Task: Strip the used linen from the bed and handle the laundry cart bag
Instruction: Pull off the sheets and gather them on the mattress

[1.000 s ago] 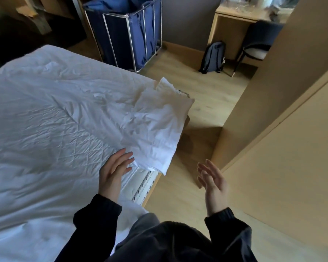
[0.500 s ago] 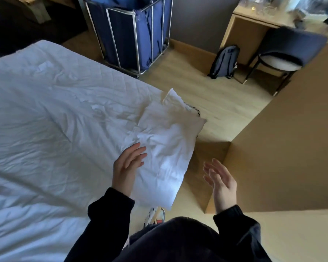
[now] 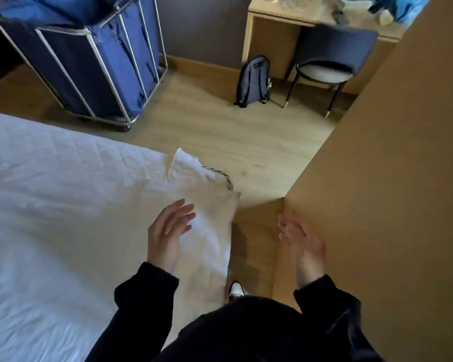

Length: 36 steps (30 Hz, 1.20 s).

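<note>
Partition [image 3: 390, 178] crowds the empty, open-fingered right hand [image 3: 304, 246]; left hand [image 3: 168, 236], likewise spread, hovers over sheet [image 3: 63, 205]; laundry cart [image 3: 110, 61] ahead.

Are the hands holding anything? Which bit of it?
Nothing is held. The left hand is open, fingers spread, over the white sheet; the right hand is open in the air.

Bed [image 3: 50, 244]: white sheet [image 3: 63, 205] rumpled, loose at corner. Floor [image 3: 207, 131]: laundry cart [image 3: 94, 64], backpack [image 3: 253, 81], chair [image 3: 327, 66].
</note>
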Tool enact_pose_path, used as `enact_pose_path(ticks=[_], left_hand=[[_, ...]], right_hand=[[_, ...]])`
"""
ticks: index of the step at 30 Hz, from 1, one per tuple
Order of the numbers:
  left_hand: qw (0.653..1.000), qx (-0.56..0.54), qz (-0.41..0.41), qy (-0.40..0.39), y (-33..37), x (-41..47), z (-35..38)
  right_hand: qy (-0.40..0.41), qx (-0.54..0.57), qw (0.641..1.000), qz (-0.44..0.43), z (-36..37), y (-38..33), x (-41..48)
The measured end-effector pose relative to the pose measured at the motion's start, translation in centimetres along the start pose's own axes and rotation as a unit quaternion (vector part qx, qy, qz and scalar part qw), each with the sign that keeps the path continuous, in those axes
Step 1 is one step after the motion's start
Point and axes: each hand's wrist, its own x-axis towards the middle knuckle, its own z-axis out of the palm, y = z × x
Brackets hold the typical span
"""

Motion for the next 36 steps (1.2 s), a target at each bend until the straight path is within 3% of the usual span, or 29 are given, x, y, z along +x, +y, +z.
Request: enact_pose_path(ticks=[11, 16, 27, 36], left_hand=[[0.991, 0.041, 0.014, -0.126, 0.2, 14.6, 14.4], [0.991, 0.041, 0.013, -0.128, 0.3, 21.6, 17.6], [0.999, 0.035, 0.018, 0.023, 5.7, 39.8, 18.1], [0.992, 0.038, 0.004, 0.120, 7.0, 48.3, 22.5]], right_hand=[[0.130, 0.010, 0.991, -0.024, -3.2, -6.0, 13.5], [0.152, 0.018, 0.988, -0.011, -1.6, -7.5, 21.3], [0.024, -0.006, 1.000, -0.007, 9.6, -14.6, 42.1], [-0.149, -0.088, 0.985, -0.018, 16.7, -17.8, 56.6]])
